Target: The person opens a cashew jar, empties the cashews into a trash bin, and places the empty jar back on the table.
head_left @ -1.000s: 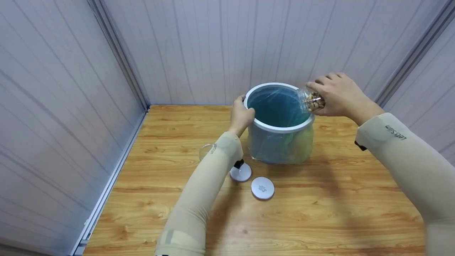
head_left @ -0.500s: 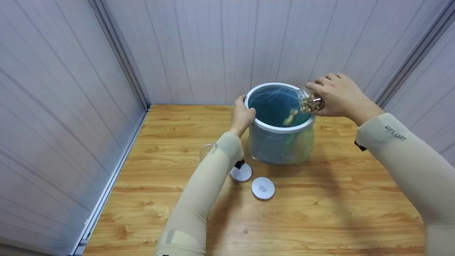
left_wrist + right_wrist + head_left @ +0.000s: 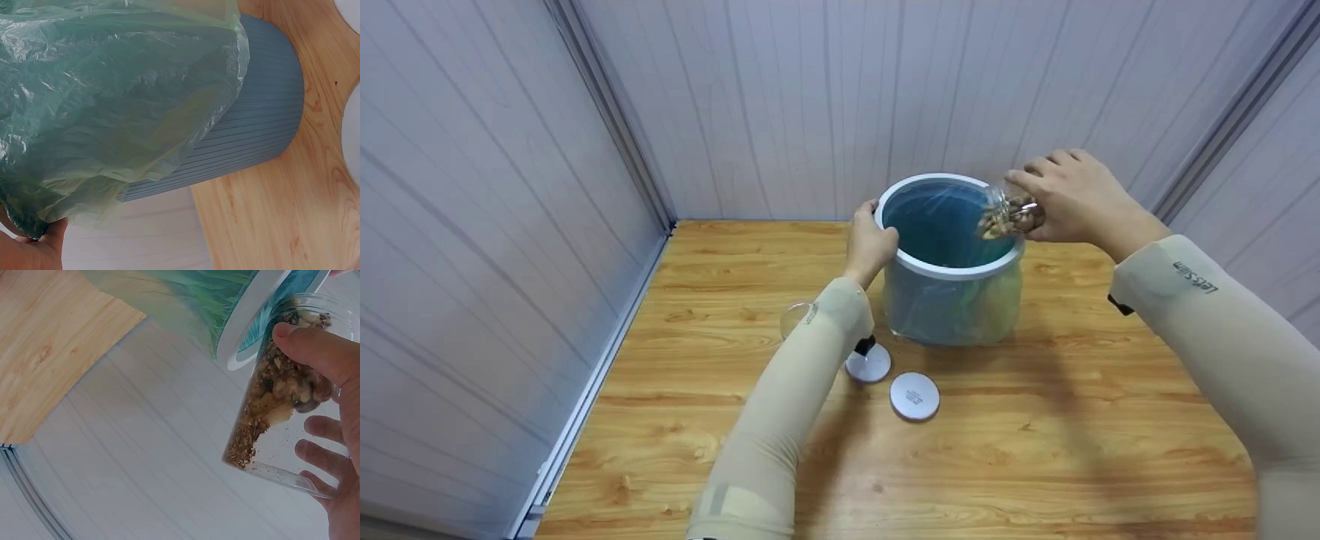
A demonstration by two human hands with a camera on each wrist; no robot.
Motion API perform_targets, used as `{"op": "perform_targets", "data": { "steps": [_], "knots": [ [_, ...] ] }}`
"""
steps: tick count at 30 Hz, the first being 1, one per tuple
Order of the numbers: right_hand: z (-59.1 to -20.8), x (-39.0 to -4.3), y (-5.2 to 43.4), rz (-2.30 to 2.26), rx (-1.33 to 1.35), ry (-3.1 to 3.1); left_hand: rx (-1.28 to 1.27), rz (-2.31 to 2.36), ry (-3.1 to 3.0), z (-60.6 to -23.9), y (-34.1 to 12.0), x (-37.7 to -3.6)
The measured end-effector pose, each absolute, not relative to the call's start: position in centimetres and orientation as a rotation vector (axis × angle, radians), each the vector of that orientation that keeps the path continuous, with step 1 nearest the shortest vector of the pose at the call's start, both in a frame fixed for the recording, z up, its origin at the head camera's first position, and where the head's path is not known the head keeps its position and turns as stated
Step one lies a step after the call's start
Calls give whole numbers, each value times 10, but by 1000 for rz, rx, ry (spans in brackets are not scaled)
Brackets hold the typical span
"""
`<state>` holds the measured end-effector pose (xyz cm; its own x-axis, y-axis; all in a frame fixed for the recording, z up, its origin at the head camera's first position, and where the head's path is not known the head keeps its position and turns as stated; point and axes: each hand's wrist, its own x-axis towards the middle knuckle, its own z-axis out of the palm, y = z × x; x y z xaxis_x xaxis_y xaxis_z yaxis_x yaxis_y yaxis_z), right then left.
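My right hand (image 3: 1069, 199) grips a clear jar (image 3: 281, 399) tilted mouth-down over the right side of a lined trash can (image 3: 952, 307). Brown crumbs and lumpy, nut-like pieces (image 3: 292, 385) lie along the jar's lower wall, and some pieces stand at its mouth in the head view. On the can's left, my left hand (image 3: 871, 240) holds the white rim (image 3: 952, 274), thumb inside and fingers outside. A thin green bag (image 3: 124, 95) lines the can and hangs over its ribbed blue-grey wall (image 3: 264, 101).
Two round white lids (image 3: 914, 397) (image 3: 869, 364) lie on the wooden table (image 3: 720, 375) in front of the can. Partly behind the left forearm is a clear round container (image 3: 793, 318). Panelled walls (image 3: 780, 112) stand at the back and sides.
Pale pieces fell from the jar into the can half a second ago; now more bunch at its mouth. The jar tips slightly further down. The left hand stays on the rim.
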<state>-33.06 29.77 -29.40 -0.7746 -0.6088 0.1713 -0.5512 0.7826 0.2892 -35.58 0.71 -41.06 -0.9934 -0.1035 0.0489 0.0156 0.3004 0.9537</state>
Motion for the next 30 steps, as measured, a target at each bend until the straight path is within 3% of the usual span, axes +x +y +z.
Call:
{"op": "perform_targets", "data": {
  "steps": [30],
  "knots": [
    [-291,-329,293,-385,933,-2698,85,-1780,-2449,-411,6,-356]
  ]
}}
